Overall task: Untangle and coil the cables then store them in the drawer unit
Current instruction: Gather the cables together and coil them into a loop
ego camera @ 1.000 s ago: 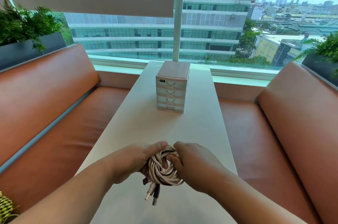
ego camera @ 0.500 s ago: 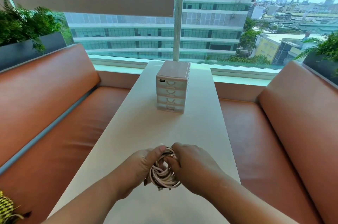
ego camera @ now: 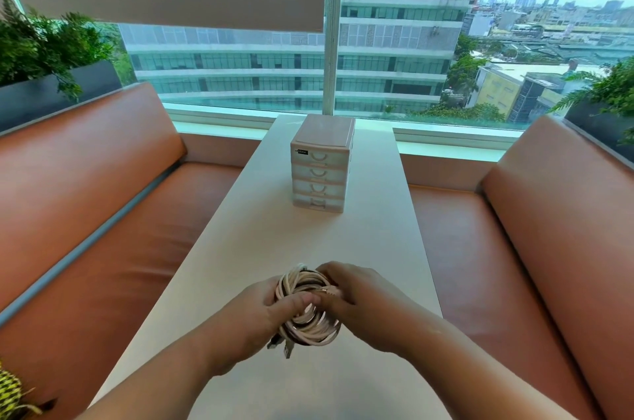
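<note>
Sliding left hand [ego camera: 259, 315] across cable coil [ego camera: 308, 328], plugs [ego camera: 280, 346] dangling again

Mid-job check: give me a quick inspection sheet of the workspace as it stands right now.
Surface: white table, long and narrow.
Job's things: drawer unit at the far end, four drawers, all shut.
Clutter: nothing seen.
Grippers: left hand and right hand both grip the cable bundle at the near end.
Cables: white and dark strands wound together; plug ends hang below.
Surroundings: brown benches either side, window behind, plants at the corners.
</note>
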### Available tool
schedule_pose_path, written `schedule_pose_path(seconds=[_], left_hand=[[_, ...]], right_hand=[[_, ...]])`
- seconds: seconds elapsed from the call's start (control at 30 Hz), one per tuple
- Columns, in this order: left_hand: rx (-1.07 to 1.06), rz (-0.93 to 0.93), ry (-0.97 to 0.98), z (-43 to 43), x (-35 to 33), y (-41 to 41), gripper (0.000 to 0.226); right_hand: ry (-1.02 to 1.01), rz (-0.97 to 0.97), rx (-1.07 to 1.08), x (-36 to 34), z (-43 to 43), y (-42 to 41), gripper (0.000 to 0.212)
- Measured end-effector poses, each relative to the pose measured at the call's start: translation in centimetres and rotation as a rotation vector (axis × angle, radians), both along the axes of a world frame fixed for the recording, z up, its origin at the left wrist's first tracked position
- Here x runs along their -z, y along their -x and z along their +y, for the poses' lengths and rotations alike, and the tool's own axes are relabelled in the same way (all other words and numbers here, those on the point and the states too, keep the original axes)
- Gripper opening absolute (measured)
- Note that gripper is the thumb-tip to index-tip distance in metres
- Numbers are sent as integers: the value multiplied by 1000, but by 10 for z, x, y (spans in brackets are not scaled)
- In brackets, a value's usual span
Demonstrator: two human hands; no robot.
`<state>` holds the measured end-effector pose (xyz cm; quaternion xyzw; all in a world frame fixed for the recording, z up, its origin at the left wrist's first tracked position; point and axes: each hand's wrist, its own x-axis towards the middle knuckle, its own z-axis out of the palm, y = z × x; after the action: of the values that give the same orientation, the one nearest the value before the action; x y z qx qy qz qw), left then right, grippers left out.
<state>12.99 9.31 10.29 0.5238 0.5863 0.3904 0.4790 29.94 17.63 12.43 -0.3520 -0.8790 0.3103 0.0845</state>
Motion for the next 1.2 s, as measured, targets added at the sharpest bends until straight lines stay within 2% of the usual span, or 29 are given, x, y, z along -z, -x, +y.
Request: schedule_pose_path(seconds=[0.13, 0.3, 0.43, 0.53, 0.6, 0.73, 0.93, 1.07, 1.13, 1.2], left_hand=[[-105, -2, 39, 1, 2, 2, 24], [-212, 78, 48, 3, 7, 0, 16], [-199, 125, 28, 3, 2, -5, 24], [-176, 93, 21, 1, -1, -7, 37], [-147, 59, 5, 0, -2, -9, 39], [-111, 28, -75, 0, -4, -12, 34], [-49, -21, -40, -4, 1, -3, 64], [-109, -45, -48, -5, 7, 13, 75], [-182, -55, -80, -4, 10, 15, 76], [-298, -60, -132, -3, 13, 13, 67]], right_hand=[[114, 124, 29, 2, 7, -7, 27], [106, 106, 67, 2, 10, -9, 26], [106, 127, 88, -1, 8, -3, 29], [76, 73, 75, 2, 7, 1, 45], [131, 38, 72, 5, 7, 2, 51], [381, 102, 16, 3, 3, 4, 27], [354, 90, -1, 1, -2, 5, 11], [394, 150, 55, 0, -9, 7, 9], [369, 178, 94, 0, -12, 12, 10], [338, 199, 145, -1, -16, 18, 13]])
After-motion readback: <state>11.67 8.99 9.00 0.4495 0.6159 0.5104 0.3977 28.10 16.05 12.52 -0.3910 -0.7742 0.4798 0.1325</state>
